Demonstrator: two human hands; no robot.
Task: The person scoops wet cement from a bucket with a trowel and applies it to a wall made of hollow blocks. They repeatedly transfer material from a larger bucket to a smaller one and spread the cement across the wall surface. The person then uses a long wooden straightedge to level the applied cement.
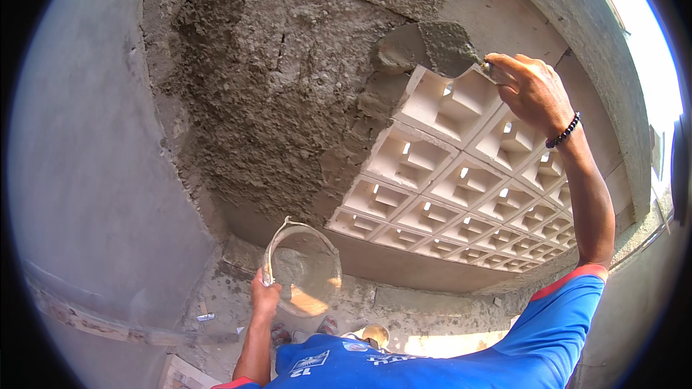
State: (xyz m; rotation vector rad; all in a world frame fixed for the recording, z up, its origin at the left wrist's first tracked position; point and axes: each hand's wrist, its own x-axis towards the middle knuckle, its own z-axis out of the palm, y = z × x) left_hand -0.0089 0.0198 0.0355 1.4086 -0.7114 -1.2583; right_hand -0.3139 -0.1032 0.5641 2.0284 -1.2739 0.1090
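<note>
My right hand [535, 94] is raised to the wall, its fingers closed round the handle of a trowel [453, 49]. The grey blade lies against the wall above the top left corner of the pale vent blocks [425, 184]. Left of the blade is a smooth patch of wet mortar [400, 49]; rough mortar [274, 101] covers the wall beyond it. Low in front of me, my left hand [265, 297] grips a bucket [333, 263] at its handle and rim. The bucket is tilted, and grey mortar shows inside.
A smooth grey wall [94, 151] rises on the left and meets the mortared wall at a corner. Below, a small round container [376, 333] stands by my feet on the rough floor [425, 324]. A concrete edge [613, 65] curves along the right, with bright daylight behind it.
</note>
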